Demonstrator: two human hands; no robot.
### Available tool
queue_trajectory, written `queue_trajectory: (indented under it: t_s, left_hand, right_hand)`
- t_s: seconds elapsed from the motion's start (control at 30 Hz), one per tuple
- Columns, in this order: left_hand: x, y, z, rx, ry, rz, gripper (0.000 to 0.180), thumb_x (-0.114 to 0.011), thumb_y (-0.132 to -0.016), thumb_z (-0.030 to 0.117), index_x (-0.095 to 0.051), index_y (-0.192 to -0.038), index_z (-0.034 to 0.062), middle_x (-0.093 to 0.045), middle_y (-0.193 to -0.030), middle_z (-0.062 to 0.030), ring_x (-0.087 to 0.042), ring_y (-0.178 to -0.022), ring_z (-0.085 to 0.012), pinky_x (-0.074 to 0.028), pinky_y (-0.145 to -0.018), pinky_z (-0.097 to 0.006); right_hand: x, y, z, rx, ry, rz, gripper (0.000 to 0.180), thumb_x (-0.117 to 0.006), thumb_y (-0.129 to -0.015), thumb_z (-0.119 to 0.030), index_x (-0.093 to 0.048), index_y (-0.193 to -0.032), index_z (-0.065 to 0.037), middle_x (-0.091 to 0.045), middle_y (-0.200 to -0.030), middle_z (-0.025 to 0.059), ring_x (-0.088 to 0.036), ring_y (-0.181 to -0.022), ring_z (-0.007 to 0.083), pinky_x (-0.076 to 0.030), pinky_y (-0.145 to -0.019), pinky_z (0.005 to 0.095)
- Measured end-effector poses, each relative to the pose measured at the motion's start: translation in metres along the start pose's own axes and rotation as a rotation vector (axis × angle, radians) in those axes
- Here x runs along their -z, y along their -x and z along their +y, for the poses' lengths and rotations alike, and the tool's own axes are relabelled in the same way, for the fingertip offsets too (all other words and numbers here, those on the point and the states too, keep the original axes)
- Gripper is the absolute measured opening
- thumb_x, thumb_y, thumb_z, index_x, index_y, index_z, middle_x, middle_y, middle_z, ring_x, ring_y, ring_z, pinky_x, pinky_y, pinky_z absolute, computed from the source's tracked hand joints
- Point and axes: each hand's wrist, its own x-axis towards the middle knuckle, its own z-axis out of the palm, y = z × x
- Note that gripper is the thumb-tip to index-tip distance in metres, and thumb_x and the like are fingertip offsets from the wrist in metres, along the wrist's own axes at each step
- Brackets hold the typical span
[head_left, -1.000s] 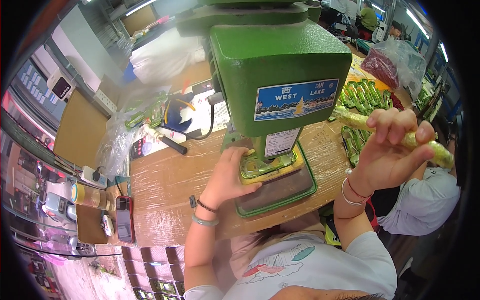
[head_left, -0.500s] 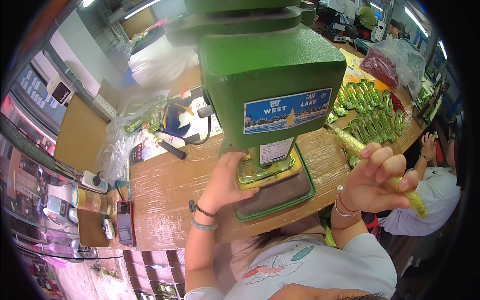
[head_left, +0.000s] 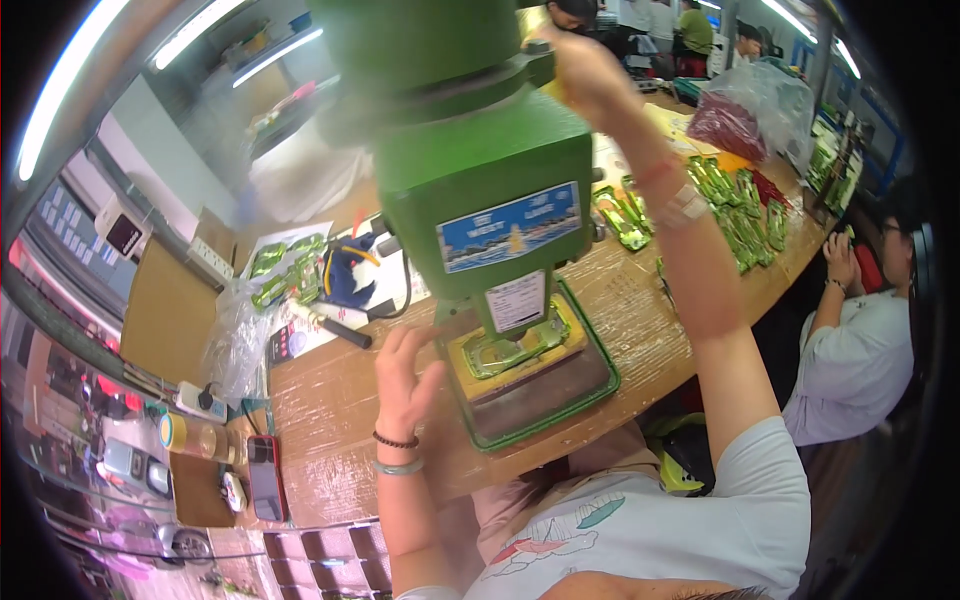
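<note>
Before me stands a green bench press (head_left: 470,165), its ram over a yellow block (head_left: 560,356). On the block lies a green-and-clear plastic shell (head_left: 490,357), partly hidden by the ram. Just left of the block, my left hand (head_left: 405,375) is open and holds nothing, its thumb apart from the fingers. My right arm reaches up past the press, and my right hand (head_left: 590,80) is beside its upper part. That hand is blurred with its fingers mostly hidden. A sliver of yellow shows beside it, where I cannot make out the grip.
Green plastic pieces (head_left: 735,215) lie in rows at the right, by a bag of dark red material (head_left: 735,120). At the left are a black-handled tool (head_left: 345,328), a phone (head_left: 266,478), a jar (head_left: 195,437) and cardboard (head_left: 175,310). A person (head_left: 850,340) sits at right.
My left hand has let go of the block and moved left. My right hand, earlier around the yellow-wrapped lever at right, has swung up and away; the lever has left its former place.
</note>
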Motion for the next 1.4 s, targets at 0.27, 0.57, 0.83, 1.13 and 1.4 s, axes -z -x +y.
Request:
queue_trajectory:
  t_s: [0.27,0.57,0.83,1.13,1.4]
  left_hand:
    - [0.005,0.005,-0.002,-0.015,-0.17,0.259,0.045,-0.031,-0.094,0.029,-0.06,-0.081,-0.0038,-0.057,-0.071,-0.0159,-0.054,-0.066,-0.0284,-0.042,-0.059,-0.034]
    - [0.003,0.004,0.002,-0.003,-0.13,0.35,0.059,-0.023,-0.096,0.04,-0.059,-0.079,-0.0042,-0.055,-0.066,-0.0093,-0.052,-0.062,-0.0178,-0.04,-0.059,-0.029]
    - [0.005,0.008,-0.005,0.022,-0.145,0.372,0.059,-0.024,-0.095,0.039,-0.058,-0.077,-0.0053,-0.055,-0.067,-0.0127,-0.052,-0.061,-0.0217,-0.04,-0.057,-0.032]
    - [0.002,0.007,-0.002,0.034,-0.156,0.406,0.059,-0.024,-0.095,0.04,-0.056,-0.074,-0.0051,-0.055,-0.065,-0.0116,-0.052,-0.059,-0.021,-0.04,-0.056,-0.03]
    - [0.003,0.015,-0.02,0.062,-0.147,0.389,0.056,-0.027,-0.095,0.04,-0.057,-0.076,-0.0036,-0.055,-0.067,-0.0101,-0.051,-0.062,-0.0202,-0.04,-0.06,-0.032]
  right_hand:
    - [0.061,0.081,0.156,-0.588,0.589,-0.4,0.038,-0.04,-0.09,-0.031,-0.061,-0.084,0.0,-0.055,-0.053,0.0073,-0.05,-0.041,0.0161,-0.043,-0.04,0.0305]
    - [0.001,0.211,0.095,0.002,1.101,-0.398,0.029,-0.057,-0.08,-0.031,-0.055,-0.073,-0.003,-0.056,-0.062,0.0138,-0.057,-0.059,0.0321,-0.045,-0.058,0.041]
    - [0.048,0.218,0.055,-0.192,0.464,-0.131,0.01,-0.056,-0.08,-0.011,-0.049,-0.079,-0.004,-0.054,-0.057,0.0052,-0.052,-0.043,0.015,-0.041,-0.041,0.0274]
    - [0.259,0.282,0.065,-0.255,0.204,0.768,0.027,-0.051,-0.084,-0.008,-0.056,-0.11,-0.005,-0.053,-0.068,0.0014,-0.048,-0.046,0.0066,-0.041,-0.039,0.0206]
    - [0.409,0.282,0.106,0.07,0.43,1.469,0.026,-0.058,-0.082,-0.009,-0.056,-0.107,-0.004,-0.059,-0.076,0.0081,-0.058,-0.055,0.0144,-0.047,-0.045,0.0255]
